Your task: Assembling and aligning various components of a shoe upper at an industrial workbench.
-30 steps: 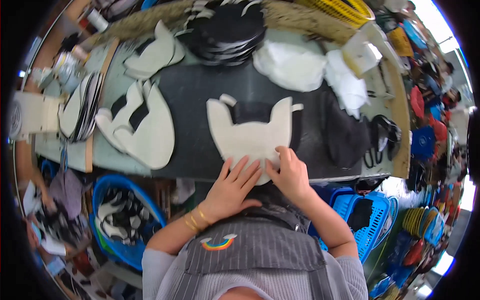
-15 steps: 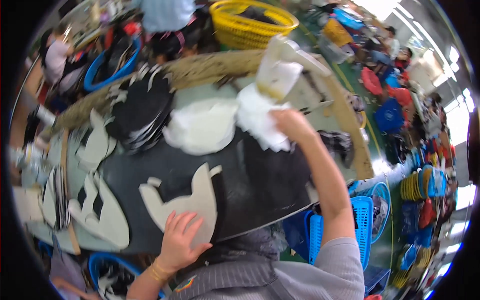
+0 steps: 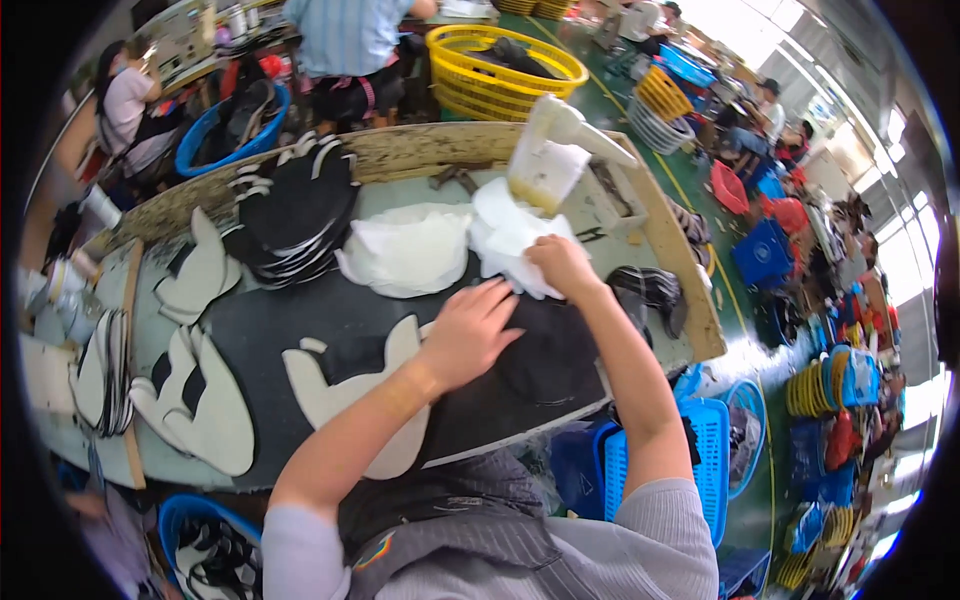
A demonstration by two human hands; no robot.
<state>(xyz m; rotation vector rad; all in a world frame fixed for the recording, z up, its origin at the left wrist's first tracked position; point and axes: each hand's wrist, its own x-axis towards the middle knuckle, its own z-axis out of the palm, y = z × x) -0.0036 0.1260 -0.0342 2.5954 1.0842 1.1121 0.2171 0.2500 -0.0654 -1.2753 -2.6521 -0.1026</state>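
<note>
My right hand (image 3: 562, 268) is at the edge of a pile of thin white cut pieces (image 3: 505, 222), its fingers closed on the lower right rim of a white piece. Just to its left, my left hand (image 3: 468, 335) hovers with fingers stretched out, close to the pile's lower edge. Beneath my left forearm lies a pale grey U-shaped cut piece (image 3: 375, 400) with a dark edge, on the black mat (image 3: 270, 325). A second pile of cream-white pieces (image 3: 405, 252) lies left of the first. A white jug-like container (image 3: 548, 165) stands behind the piles.
A stack of black cut pieces (image 3: 295, 215) lies at the far left, with more pale pieces (image 3: 205, 405) nearer. A wooden rim (image 3: 430, 145) edges the table. Blue baskets (image 3: 712, 455) stand at right, a yellow basket (image 3: 505, 75) beyond. Other people sit farther off.
My left hand has left the pale U-shaped piece and moved right and away from me to the white pile. My right hand has shifted slightly nearer along the pile's edge.
</note>
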